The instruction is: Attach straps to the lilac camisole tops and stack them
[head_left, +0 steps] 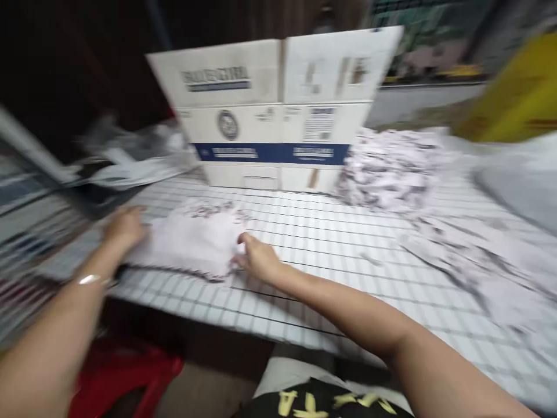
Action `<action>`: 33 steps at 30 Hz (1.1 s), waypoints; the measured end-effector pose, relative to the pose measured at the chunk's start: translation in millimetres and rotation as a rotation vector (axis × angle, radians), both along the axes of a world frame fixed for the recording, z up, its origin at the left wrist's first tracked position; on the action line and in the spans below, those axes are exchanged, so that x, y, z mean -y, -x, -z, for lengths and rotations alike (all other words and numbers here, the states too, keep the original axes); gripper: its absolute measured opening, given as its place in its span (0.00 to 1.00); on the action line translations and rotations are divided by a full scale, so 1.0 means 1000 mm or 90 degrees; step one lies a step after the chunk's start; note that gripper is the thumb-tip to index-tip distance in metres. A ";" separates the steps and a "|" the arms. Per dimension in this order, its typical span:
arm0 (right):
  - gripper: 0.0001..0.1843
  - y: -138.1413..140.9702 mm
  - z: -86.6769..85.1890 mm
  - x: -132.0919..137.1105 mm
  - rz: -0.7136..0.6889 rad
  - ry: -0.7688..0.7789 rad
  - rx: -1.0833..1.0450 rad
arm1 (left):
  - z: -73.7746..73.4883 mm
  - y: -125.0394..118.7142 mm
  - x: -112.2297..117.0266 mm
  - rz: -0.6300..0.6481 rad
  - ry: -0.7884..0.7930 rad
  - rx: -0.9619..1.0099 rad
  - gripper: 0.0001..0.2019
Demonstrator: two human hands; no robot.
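1. Our forearms (56, 337) reach over the gridded tabletop (300, 226); our right hand (260, 258) meets the right edge of a pale cloth (191, 238), our left hand (126, 226) its left; blur keeps us from telling whether either grips.
2. We see that cloth roughly flat; loose pieces (487, 261) and a ruffled heap (391, 168) at right lie unspread.
3. We cannot read the smaller print on the cardboard (278, 128).

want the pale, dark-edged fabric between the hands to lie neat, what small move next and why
Perhaps ease the right hand gently outward to even out the pale, dark-edged fabric piece: the left hand is at its opposite end, and its far edge looks uneven on the white table cover with dark grid lines. Blur hides whether either hand grips it.
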State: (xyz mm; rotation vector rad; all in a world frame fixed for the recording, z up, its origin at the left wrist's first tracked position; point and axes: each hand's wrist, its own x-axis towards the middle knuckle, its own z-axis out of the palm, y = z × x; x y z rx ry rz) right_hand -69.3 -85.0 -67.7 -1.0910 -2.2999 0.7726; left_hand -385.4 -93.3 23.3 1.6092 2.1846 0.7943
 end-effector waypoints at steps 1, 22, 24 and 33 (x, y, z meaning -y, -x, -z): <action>0.19 -0.021 0.003 0.004 -0.013 -0.049 0.016 | 0.001 -0.019 -0.007 -0.018 -0.036 -0.039 0.21; 0.22 -0.491 0.030 0.054 0.395 0.072 0.084 | 0.096 -0.584 -0.084 0.890 -0.132 -0.153 0.13; 0.22 -0.505 0.031 0.070 0.432 0.101 0.050 | 0.095 -0.544 -0.078 0.891 -0.096 -0.175 0.12; 0.09 -0.490 0.014 0.060 0.564 -0.066 0.175 | 0.061 -0.387 -0.045 0.880 0.255 -0.304 0.08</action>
